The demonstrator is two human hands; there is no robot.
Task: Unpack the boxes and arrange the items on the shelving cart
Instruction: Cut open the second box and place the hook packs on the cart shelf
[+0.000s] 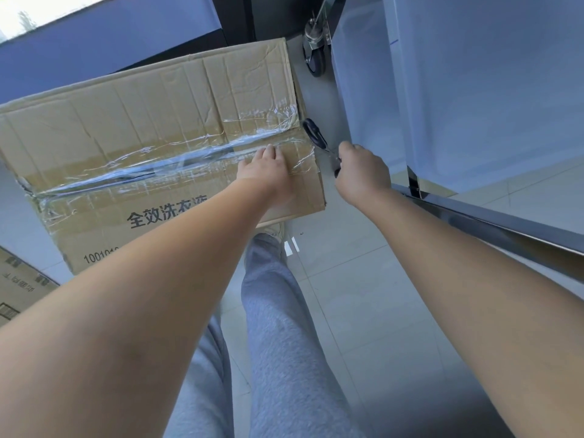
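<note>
A large brown cardboard box [151, 121] stands on the floor, its top flaps sealed with clear tape along the centre seam. My left hand [267, 170] presses flat on the box top near its right end, beside the seam. My right hand [361, 172] grips a pair of black-handled scissors [316, 135] just off the box's right edge. The dark end of the scissors lies at the right end of the taped seam. The metal shelving cart [474, 99] stands to the right, with pale shelves.
A second cardboard box [19, 289] shows at the lower left edge. The cart's caster wheel [316, 58] stands behind the box's far right corner. Its steel rail [505, 226] runs across under my right forearm. My grey-trousered legs are below on the tiled floor.
</note>
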